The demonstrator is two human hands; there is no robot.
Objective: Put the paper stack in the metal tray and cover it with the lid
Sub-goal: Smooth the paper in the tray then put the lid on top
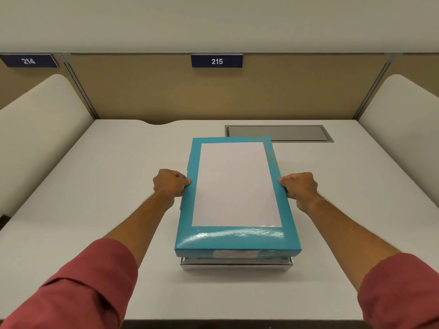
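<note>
Broadly, desk: a pale desk (95, 186) is filling most of the view, boxed in by tan partition panels (154, 91) at the back and cream side screens (35, 129) to left and right.
Lid: a teal lid (237, 238) with a large clear window is lying flat over the tray at the middle of the desk; its long axis is running from the person toward the back partition, with the far end swinging slightly to the right.
Paper stack: a white paper stack (234, 184) is showing through the window, lying the same way as the lid, long side pointing away from the person.
Metal tray: only the near edge of the metal tray (235, 265) is peeking out beneath the lid's near end, resting on the desk.
Cable hatch: a grey recessed hatch (280, 133) is sitting in the desk just beyond the lid's far right corner.
Left hand: the left hand (169, 184) is gripping the lid's left long edge, fingers curled closed around it.
Right hand: the right hand (299, 187) is clamping the right long edge the same way, fingers tucked under, thumb on top.
Sleeves: rolled red sleeves (78, 288) are covering both upper forearms.
Signs: dark number signs reading 215 (217, 61) and 214 (28, 61) are hanging on the partition.
</note>
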